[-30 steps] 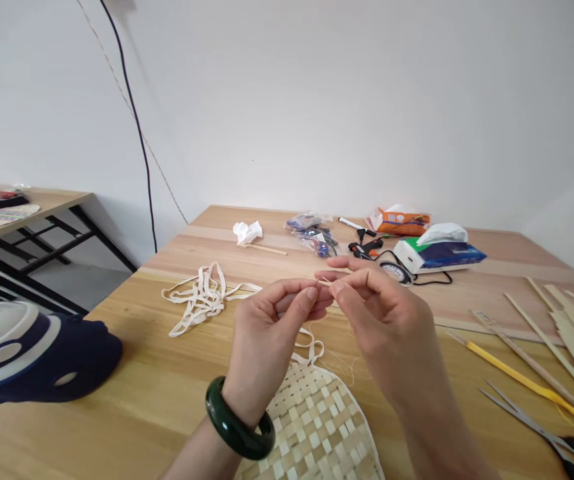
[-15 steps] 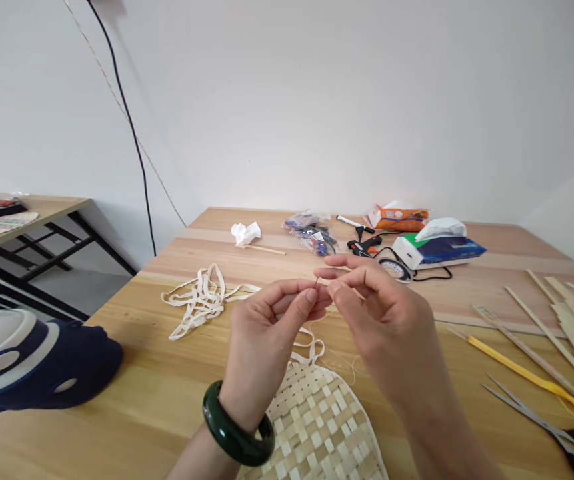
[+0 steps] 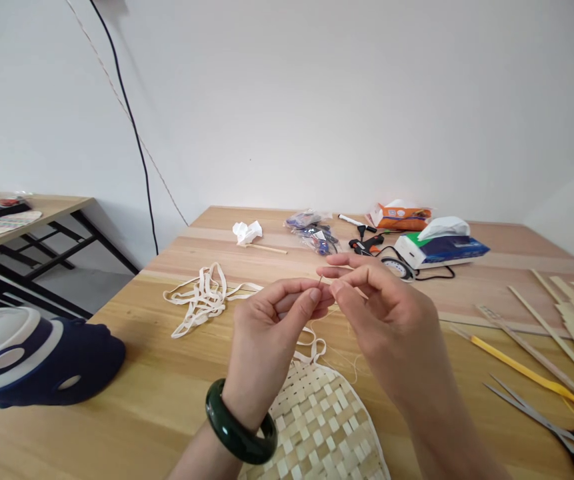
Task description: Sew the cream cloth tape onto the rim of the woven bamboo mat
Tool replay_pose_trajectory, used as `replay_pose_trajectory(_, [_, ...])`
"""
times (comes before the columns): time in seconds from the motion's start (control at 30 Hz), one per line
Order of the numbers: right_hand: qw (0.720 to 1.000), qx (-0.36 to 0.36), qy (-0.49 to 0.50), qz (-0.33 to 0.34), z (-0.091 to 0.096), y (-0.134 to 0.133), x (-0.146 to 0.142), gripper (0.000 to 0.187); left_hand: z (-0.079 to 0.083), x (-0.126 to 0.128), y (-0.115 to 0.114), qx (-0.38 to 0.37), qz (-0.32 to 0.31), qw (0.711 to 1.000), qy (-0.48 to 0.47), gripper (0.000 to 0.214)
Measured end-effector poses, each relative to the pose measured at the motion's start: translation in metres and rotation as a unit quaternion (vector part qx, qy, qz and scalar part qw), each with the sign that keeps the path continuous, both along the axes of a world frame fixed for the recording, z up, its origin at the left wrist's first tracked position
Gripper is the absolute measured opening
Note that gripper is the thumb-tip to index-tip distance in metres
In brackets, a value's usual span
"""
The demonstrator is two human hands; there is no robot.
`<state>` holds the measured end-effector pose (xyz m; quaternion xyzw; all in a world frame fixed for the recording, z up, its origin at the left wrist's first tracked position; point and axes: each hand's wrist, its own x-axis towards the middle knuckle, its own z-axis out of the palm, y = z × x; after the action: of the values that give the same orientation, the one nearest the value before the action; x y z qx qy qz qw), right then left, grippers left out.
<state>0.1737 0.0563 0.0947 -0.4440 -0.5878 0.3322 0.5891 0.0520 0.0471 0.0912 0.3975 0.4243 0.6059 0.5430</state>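
My left hand [image 3: 271, 327], with a dark green bangle [image 3: 239, 427] on its wrist, pinches a thin needle [image 3: 320, 281] between thumb and forefinger above the table. My right hand [image 3: 381, 313] meets it fingertip to fingertip, pinching a fine pale thread [image 3: 339, 357] at the needle's end. The thread trails down toward a woven bamboo piece [image 3: 317, 427] lying on the wooden table [image 3: 157, 393] just under my wrists.
A tangle of cream ribbon [image 3: 201, 300] lies left of my hands. A dark blue cap [image 3: 41, 357] sits at the left edge. Bamboo strips [image 3: 567, 327], a yellow strip [image 3: 521, 375] and scissors [image 3: 561, 437] lie right. Glue gun [image 3: 367, 245], tissue pack [image 3: 439, 247] and bags are behind.
Both hands have stayed together in almost the same spot; the fingertips shifted slightly around the needle and thread.
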Motion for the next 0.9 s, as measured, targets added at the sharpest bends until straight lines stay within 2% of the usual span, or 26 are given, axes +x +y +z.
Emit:
replay_pose_trajectory(0.73, [0.999, 0.011, -0.029, -0.014, 0.0038, -0.0028, 0.0006, 0.018, 0.0014, 0.0002, -0.0002, 0.004, -0.011, 1.0, -0.017, 0.006])
replay_pose_trajectory(0.9, [0.999, -0.006, -0.039, -0.01, 0.0059, -0.0035, 0.0008, 0.017, 0.0021, 0.0006, -0.0017, 0.0, -0.007, 1.0, -0.007, 0.008])
